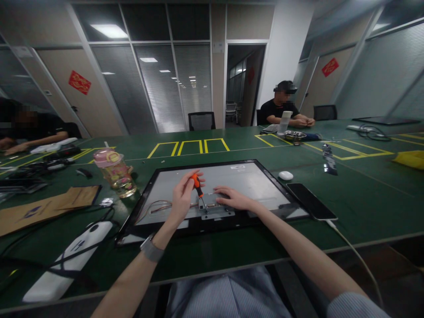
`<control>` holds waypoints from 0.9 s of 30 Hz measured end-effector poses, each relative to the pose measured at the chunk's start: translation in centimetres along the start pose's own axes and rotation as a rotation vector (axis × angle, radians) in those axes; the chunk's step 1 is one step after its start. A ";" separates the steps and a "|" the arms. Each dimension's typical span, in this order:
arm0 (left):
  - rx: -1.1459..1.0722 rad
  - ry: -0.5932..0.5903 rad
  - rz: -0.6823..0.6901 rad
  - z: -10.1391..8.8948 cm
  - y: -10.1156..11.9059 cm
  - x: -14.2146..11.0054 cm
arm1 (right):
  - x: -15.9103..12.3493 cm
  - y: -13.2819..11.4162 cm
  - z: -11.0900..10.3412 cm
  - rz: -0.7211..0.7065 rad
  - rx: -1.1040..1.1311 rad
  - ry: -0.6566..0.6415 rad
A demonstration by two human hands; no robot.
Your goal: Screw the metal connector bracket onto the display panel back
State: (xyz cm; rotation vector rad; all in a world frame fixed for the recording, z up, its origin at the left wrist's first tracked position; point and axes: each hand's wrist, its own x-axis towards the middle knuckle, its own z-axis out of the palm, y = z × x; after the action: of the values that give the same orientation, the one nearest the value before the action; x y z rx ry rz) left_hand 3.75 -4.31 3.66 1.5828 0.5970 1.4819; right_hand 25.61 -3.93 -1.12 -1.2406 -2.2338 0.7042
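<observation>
A flat display panel (255, 176) lies face down on the green table, its grey metal back up. My left hand (183, 198) is closed around an orange-handled screwdriver (198, 187), whose tip points down at a small metal bracket (212, 211) near the panel's front edge. My right hand (232, 198) rests flat on the panel beside the bracket, fingers stretched out. Thin wires (155, 206) run along the panel to the left of my left hand.
A pink drink bottle (115, 172) stands left of the panel, beside brown cardboard (46, 206). A white device (66, 260) with black cables lies front left. A phone (311, 201) on a white cable and a white earbud case (285, 175) lie to the right. Two other people sit at the table.
</observation>
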 end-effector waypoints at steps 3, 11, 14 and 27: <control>0.123 0.058 0.039 -0.2 0.0 0.1 | 0.0 0.1 0.1 -0.007 0.004 0.007; -0.031 0.065 0.033 -0.2 -0.7 0.3 | 0.1 0.0 0.1 0.001 -0.010 0.002; -0.068 0.043 0.009 -0.2 -0.8 0.3 | 0.1 -0.1 0.0 0.001 -0.015 -0.001; 0.163 0.140 0.053 -0.3 -0.5 0.2 | 0.0 -0.2 0.0 0.005 0.002 -0.002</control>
State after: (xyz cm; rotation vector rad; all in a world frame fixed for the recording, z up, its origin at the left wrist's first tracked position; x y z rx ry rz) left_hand 3.57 -3.84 3.30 1.6377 0.7782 1.6280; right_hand 25.52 -4.02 -0.97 -1.2454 -2.2315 0.7097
